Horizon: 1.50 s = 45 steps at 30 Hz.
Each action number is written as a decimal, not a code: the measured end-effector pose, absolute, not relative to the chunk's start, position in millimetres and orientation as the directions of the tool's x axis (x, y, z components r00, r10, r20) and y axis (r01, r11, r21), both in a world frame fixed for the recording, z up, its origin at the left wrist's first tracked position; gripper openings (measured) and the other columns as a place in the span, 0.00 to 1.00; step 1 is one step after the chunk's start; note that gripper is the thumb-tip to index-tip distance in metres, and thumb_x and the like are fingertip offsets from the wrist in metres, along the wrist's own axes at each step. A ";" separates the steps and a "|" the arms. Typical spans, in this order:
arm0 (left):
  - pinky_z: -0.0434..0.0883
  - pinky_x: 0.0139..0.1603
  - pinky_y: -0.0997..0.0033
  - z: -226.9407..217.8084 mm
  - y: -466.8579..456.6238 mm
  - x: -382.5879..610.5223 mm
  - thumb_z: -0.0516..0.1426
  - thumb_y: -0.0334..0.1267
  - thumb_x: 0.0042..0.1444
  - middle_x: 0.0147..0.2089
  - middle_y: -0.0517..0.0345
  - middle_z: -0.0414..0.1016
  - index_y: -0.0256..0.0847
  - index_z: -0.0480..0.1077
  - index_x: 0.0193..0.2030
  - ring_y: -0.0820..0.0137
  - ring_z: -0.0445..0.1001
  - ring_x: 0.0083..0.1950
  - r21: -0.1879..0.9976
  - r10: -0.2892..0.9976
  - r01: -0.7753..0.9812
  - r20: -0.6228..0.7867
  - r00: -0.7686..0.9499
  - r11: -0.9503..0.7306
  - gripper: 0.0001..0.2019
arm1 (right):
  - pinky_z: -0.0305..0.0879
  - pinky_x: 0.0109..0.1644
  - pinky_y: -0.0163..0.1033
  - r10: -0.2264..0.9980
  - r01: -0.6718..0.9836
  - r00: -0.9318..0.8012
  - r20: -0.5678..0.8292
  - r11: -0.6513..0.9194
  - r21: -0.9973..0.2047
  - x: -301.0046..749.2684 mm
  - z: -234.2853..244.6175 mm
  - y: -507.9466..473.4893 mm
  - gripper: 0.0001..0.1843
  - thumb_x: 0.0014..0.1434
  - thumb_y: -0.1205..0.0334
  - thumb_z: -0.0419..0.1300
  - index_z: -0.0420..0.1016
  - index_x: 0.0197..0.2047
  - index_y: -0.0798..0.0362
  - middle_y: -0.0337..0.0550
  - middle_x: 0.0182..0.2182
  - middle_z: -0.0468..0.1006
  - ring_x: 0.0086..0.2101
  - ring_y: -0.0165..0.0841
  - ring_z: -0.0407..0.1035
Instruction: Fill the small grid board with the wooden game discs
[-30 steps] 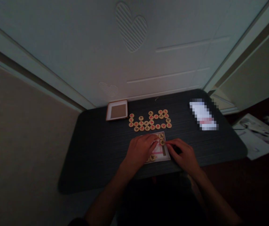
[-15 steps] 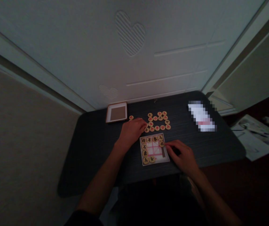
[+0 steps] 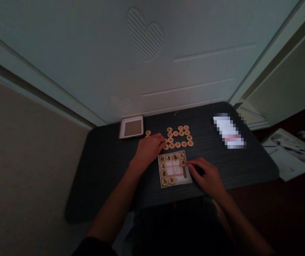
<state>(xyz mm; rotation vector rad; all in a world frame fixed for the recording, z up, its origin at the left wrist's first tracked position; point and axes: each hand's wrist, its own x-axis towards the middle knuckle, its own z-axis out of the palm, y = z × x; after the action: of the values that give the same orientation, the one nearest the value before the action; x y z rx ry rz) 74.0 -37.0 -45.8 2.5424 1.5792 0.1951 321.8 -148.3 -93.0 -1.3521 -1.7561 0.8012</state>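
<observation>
While about nine discs [image 3: 169,158] already ring the card [image 3: 177,173] mid-bench [image 3: 110,167], its middle's bare and loose discs [image 3: 180,137] remain behind. Left hand [image 3: 149,149] curls over those, grip unclear; right hand [image 3: 205,176], narrow, touches an edge disc.

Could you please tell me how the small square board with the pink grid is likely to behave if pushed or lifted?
The board looks thin and flat, so it is probably light and may flex if lifted by one edge. Pushed, it would likely slide on the dark table, and the loose discs on it might shift.
</observation>
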 end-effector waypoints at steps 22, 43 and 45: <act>0.72 0.42 0.68 -45.9 -28.1 77.3 0.55 0.42 0.67 0.50 0.56 0.82 0.45 0.78 0.45 0.64 0.78 0.46 0.244 0.913 0.885 0.003 0.407 -0.396 0.10 | 0.73 0.44 0.41 0.971 0.495 -0.136 0.195 0.237 -0.836 321.8 -92.5 -147.2 0.10 0.68 0.57 0.58 0.81 0.47 0.46 0.44 0.39 0.82 0.39 0.38 0.76; 0.72 0.41 0.68 -19.7 -44.7 80.3 0.59 0.41 0.63 0.44 0.58 0.80 0.44 0.73 0.48 0.68 0.78 0.40 0.384 0.928 0.845 0.140 0.345 -0.372 0.08 | 0.73 0.43 0.41 0.975 0.485 -0.127 0.180 0.219 -0.847 321.6 -90.3 -147.5 0.11 0.68 0.57 0.58 0.81 0.47 0.46 0.44 0.39 0.82 0.39 0.38 0.76; 0.73 0.41 0.70 -16.2 -52.3 81.0 0.60 0.39 0.61 0.44 0.58 0.79 0.43 0.71 0.48 0.70 0.78 0.40 0.513 0.910 0.754 0.182 0.372 -0.410 0.09 | 0.73 0.43 0.41 0.976 0.485 -0.130 0.173 0.215 -0.848 321.9 -89.9 -147.3 0.10 0.68 0.57 0.58 0.81 0.46 0.46 0.44 0.39 0.82 0.39 0.37 0.76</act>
<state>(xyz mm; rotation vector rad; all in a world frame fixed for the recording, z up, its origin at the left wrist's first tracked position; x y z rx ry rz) 81.0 -52.3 -16.2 2.2934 1.4567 0.6332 321.9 -147.3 -89.9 -1.3722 -1.7331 0.8201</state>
